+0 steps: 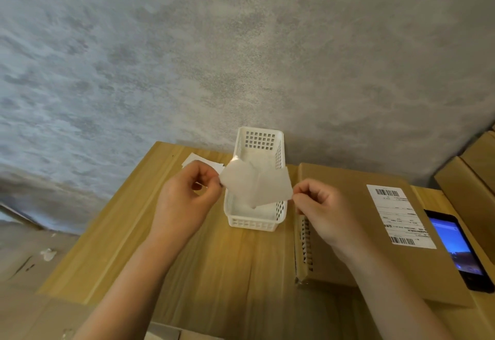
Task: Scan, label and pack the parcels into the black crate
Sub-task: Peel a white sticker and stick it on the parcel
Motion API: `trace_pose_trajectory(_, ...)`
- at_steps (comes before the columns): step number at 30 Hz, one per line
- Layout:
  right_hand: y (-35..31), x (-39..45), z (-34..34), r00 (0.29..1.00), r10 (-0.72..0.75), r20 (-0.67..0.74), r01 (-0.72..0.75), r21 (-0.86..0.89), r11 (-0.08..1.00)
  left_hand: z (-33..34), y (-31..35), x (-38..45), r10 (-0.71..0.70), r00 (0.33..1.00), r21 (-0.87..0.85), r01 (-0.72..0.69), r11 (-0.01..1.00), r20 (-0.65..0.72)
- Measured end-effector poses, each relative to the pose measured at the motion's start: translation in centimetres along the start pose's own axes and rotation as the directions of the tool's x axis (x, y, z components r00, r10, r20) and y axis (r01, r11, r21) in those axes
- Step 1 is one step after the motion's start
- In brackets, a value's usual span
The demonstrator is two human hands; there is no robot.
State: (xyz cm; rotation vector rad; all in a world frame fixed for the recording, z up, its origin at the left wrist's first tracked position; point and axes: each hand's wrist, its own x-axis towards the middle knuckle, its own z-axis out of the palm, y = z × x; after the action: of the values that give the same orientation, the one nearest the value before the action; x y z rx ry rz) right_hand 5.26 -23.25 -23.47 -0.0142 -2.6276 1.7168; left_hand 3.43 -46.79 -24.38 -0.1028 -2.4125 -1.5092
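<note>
Though half hidden by the right forearm, cardboard parcel [375,230] on wooden table [214,264], labelled on top; phone [458,248] cut by parcel's edge. White basket [257,221] partly masked by pale sheet [257,187], blurred, held taut above; left hand [184,203] and right hand [321,211] curled, each pinching one end.

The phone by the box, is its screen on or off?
On. The phone lies face up on the table right of the labelled box, its screen glowing blue with an image.
</note>
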Motion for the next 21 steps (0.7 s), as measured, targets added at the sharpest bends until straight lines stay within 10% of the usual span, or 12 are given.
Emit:
trace_pose_trajectory(9, 0.9, 2.4, 0.0, 0.973, 0.122, -0.194, -0.116, 0.046, 0.992, -4.4, -3.5, 1.9, -0.158, 0.959, -0.048, 0.151, 0.987, -0.236)
trace_pose_trajectory(21, -0.8, 8.4, 5.9, 1.0, -0.022, -0.008, 0.012, -0.624, 0.781, -4.6, -4.6, 1.8, -0.084, 0.984, 0.106, 0.101, 0.989, -0.158)
